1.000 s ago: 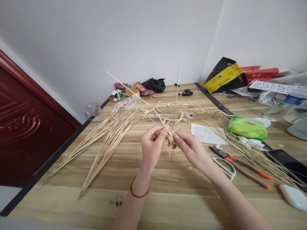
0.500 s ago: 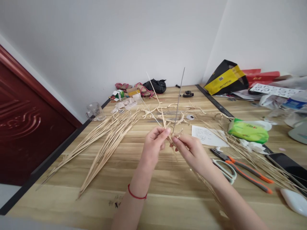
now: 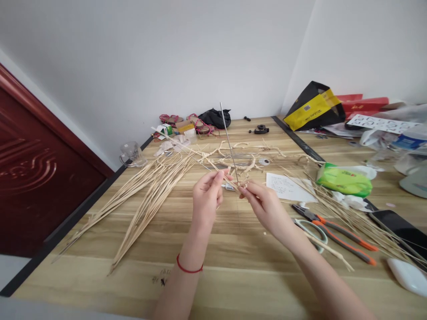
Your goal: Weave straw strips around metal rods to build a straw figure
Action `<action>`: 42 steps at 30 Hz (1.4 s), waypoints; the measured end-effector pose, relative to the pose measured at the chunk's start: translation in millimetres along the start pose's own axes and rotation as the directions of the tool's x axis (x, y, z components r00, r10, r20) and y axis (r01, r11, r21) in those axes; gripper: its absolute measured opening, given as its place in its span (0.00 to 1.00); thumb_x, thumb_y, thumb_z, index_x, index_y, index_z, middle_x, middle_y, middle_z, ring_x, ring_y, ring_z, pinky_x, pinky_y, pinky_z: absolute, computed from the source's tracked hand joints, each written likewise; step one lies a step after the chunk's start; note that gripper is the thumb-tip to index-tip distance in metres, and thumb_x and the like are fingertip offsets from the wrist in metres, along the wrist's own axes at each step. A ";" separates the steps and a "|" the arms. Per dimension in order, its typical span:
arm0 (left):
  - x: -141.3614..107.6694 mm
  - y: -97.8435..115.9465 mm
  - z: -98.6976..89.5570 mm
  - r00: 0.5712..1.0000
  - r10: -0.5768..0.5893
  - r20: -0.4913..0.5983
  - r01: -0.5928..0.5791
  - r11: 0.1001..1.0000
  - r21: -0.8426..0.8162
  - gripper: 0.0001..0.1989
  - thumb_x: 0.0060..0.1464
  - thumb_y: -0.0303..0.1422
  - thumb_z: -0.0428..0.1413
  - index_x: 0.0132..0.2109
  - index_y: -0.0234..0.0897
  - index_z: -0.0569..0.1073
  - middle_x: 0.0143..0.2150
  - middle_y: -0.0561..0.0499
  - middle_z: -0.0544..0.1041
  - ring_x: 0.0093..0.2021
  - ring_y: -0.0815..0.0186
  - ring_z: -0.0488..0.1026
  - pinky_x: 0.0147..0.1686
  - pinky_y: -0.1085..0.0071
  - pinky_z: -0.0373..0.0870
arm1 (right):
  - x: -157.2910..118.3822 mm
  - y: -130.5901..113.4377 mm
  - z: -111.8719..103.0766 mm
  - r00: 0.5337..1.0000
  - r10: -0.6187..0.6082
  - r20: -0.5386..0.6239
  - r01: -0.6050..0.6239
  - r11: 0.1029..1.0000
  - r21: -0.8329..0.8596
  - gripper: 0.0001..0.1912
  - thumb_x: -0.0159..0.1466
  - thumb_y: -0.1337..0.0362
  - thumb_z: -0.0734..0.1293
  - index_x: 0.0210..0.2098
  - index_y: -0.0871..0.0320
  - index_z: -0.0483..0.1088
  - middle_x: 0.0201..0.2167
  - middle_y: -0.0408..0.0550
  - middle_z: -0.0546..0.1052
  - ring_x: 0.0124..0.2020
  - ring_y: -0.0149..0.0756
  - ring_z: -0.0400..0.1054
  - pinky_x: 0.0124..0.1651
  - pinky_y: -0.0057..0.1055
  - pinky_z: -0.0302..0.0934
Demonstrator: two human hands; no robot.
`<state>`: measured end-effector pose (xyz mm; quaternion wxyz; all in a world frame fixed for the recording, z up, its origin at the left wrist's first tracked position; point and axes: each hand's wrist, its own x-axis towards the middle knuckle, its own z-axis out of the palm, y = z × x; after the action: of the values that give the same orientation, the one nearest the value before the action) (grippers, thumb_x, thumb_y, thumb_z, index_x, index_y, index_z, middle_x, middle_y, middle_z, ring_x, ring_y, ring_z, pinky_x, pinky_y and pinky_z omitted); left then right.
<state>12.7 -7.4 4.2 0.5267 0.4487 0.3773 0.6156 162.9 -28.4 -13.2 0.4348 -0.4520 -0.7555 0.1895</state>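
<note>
My left hand (image 3: 207, 193) pinches a few pale straw strips (image 3: 216, 167) between thumb and fingertips. Close by on the right, my right hand (image 3: 268, 206) grips the straw piece where strips and wires cross; its fingers partly cover that spot. A thin grey metal rod (image 3: 229, 140) rises from there, leaning left at its top. Other pale lengths reach up and left from my hands. One twisted straw end (image 3: 336, 254) shows beyond my right forearm. Past the hands, gnarled straw-wrapped branches (image 3: 251, 165) lie on the wooden table (image 3: 213, 266).
Bundles of straw (image 3: 147, 213) lie on the left, near a glass mug (image 3: 131, 153). To the right are orange-handled pliers (image 3: 336, 231), scissors (image 3: 316, 238), a written sheet (image 3: 288, 186), a green tissue pack (image 3: 345, 180) and a phone (image 3: 398, 231). A black-yellow bag (image 3: 315, 106) stands behind.
The rod and strips have tilted to the left as the held piece turned. My left hand has shifted slightly left, and the straw end has swung out past my right forearm.
</note>
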 end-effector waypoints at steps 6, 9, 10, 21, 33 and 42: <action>1.6 -1.0 0.7 1.000 -0.016 0.019 0.017 0.996 -0.088 0.13 0.49 0.40 0.63 0.33 0.34 0.75 0.28 0.53 0.75 0.15 0.83 0.51 0.11 0.84 0.48 | -1.0 -0.8 0.8 0.999 -0.020 -0.030 0.021 0.999 0.030 0.12 0.70 0.64 0.56 0.32 0.57 0.66 0.32 0.50 0.72 0.33 0.37 0.67 0.38 0.31 0.59; 1.9 -2.8 1.9 1.000 0.005 0.018 -0.003 0.994 -0.111 0.12 0.49 0.39 0.63 0.32 0.34 0.74 0.29 0.52 0.76 0.16 0.82 0.54 0.12 0.85 0.52 | -1.4 -2.1 2.6 0.999 -0.015 -0.040 0.017 0.998 0.054 0.11 0.70 0.63 0.57 0.33 0.56 0.67 0.34 0.50 0.72 0.34 0.37 0.67 0.38 0.31 0.60; 2.2 -3.5 1.8 1.000 0.022 0.014 -0.021 0.994 -0.109 0.12 0.49 0.38 0.63 0.32 0.34 0.74 0.29 0.52 0.76 0.16 0.81 0.56 0.12 0.84 0.54 | -1.4 -2.4 3.3 0.999 -0.012 -0.047 0.015 0.998 0.055 0.12 0.70 0.63 0.57 0.33 0.56 0.67 0.34 0.50 0.72 0.33 0.36 0.67 0.37 0.30 0.59; 6.7 -9.4 -7.1 0.992 -0.007 0.122 -0.004 0.996 0.087 0.10 0.46 0.36 0.65 0.33 0.33 0.78 0.22 0.53 0.74 0.15 0.76 0.62 0.11 0.80 0.61 | 0.1 -0.9 5.6 0.996 0.003 -0.093 -0.005 1.000 -0.018 0.17 0.71 0.61 0.55 0.25 0.55 0.57 0.25 0.44 0.64 0.27 0.34 0.60 0.32 0.30 0.54; -0.1 -13.4 4.4 0.988 -0.015 0.156 0.023 0.999 -0.047 0.14 0.49 0.38 0.63 0.32 0.35 0.68 0.18 0.59 0.67 0.15 0.77 0.61 0.13 0.82 0.61 | -1.0 -4.7 10.0 0.984 -0.054 -0.171 0.040 0.996 -0.084 0.14 0.71 0.64 0.54 0.27 0.54 0.58 0.30 0.48 0.67 0.31 0.35 0.63 0.35 0.31 0.58; -2.9 -16.5 6.7 0.996 -0.014 0.083 0.019 0.998 -0.064 0.17 0.50 0.42 0.63 0.32 0.38 0.63 0.14 0.64 0.62 0.10 0.79 0.54 0.09 0.83 0.52 | -2.1 -0.3 11.5 0.990 -0.057 -0.131 0.053 0.998 -0.035 0.10 0.69 0.61 0.58 0.39 0.56 0.69 0.37 0.52 0.72 0.34 0.38 0.69 0.37 0.33 0.64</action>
<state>24.3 -7.7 -9.6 0.5611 0.4535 0.3388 0.6039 153.6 -29.1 -20.3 0.4817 -0.4494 -0.7401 0.1351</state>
